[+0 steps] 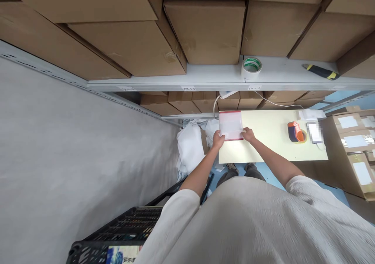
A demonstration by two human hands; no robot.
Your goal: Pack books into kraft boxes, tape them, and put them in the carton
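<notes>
A flat, whitish wrapped packet (pixel 231 124) with red strips along its top and bottom edges lies at the left end of a pale yellow tabletop (pixel 263 139). What is inside the translucent wrapping cannot be made out. My left hand (pixel 218 140) grips its lower left corner, thumb on top. On the lower right edge, my right hand (pixel 248 134) is closed with its thumb over the packet. The undersides of the fingers are hidden. Toward the right of the table sits an orange and dark tape dispenser (pixel 295 132).
Above the table, a grey metal shelf (pixel 211 76) bears cardboard boxes (pixel 205 33), a tape roll (pixel 251 68) and a utility knife (pixel 321 72). White wrapping material (pixel 190 148) is heaped at left. A black crate (pixel 117 232) stands lower left; labelled cartons (pixel 340 147) stand at right.
</notes>
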